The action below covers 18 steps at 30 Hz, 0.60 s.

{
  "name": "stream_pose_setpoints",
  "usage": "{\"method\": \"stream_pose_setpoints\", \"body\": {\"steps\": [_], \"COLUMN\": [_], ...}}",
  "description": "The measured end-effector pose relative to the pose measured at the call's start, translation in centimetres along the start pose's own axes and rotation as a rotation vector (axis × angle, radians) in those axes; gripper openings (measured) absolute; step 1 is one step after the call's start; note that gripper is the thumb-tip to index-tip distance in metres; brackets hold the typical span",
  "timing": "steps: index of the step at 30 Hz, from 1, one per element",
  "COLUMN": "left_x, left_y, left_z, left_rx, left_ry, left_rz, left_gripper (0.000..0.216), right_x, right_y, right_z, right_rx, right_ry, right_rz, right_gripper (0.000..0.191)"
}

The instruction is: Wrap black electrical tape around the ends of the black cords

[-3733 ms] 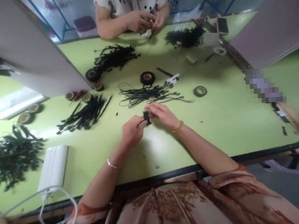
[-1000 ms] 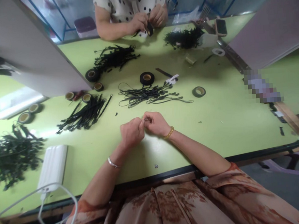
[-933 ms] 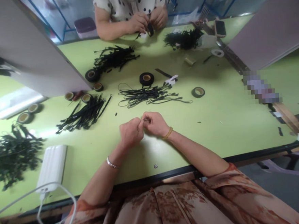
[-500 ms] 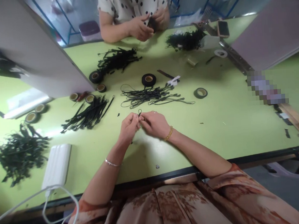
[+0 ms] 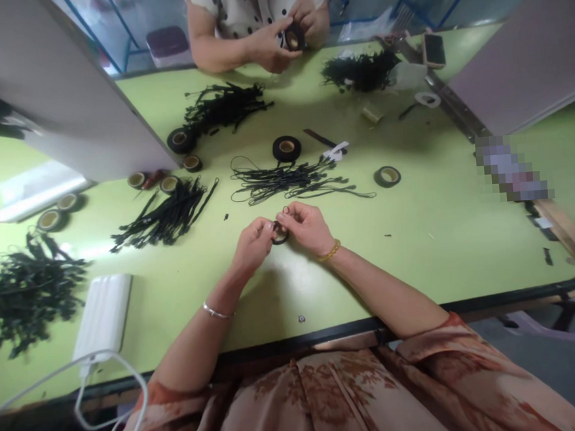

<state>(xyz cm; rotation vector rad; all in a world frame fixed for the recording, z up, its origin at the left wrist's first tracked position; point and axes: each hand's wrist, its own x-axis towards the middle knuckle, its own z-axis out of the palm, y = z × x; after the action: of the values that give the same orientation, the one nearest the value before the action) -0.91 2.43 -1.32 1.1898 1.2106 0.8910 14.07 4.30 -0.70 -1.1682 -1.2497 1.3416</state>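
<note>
Between my two hands a thin black cord [image 5: 280,240] is bent into a loop just above the table. My left hand [image 5: 254,245] pinches one side of it with thumb and forefinger. On the other side my right hand [image 5: 309,227] pinches it too, and a small cord loop sticks up by the fingertips. Just beyond lies a bundle of thin black looped cords [image 5: 278,180]. Further left is a pile of thicker black cords [image 5: 166,214]. A black tape roll [image 5: 287,148] rests behind the thin cords, and another tape roll [image 5: 387,176] lies to the right.
Across the green table [image 5: 431,232] a co-worker's hands [image 5: 273,46] hold a black tape roll. A white power bank [image 5: 102,317] with a white cable lies at left, near a dark cord pile [image 5: 29,292]. Upright panels [image 5: 91,85] stand left and right.
The cord in my hands has gone from mostly hidden to a visible bent loop. My hands have moved slightly apart, the right one to the right. The co-worker's tape roll has turned.
</note>
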Motion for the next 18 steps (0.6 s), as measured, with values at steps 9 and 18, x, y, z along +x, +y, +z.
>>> {"method": "stream_pose_setpoints", "body": {"steps": [9,18], "left_x": [-0.2,0.0], "left_y": [0.7,1.0], "left_z": [0.0,-1.0], "left_rx": [-0.199,-0.299], "left_ry": [-0.135,-0.273], "left_rz": [-0.027,-0.205], "left_gripper": [0.045,0.053], "right_x": [0.3,0.5], "right_y": [-0.8,-0.9], "right_z": [-0.4,-1.3], "right_rx": [0.430,0.279], "right_ry": [-0.104,-0.087], "right_rz": [0.153,0.111], "right_gripper": [0.046,0.043]}}
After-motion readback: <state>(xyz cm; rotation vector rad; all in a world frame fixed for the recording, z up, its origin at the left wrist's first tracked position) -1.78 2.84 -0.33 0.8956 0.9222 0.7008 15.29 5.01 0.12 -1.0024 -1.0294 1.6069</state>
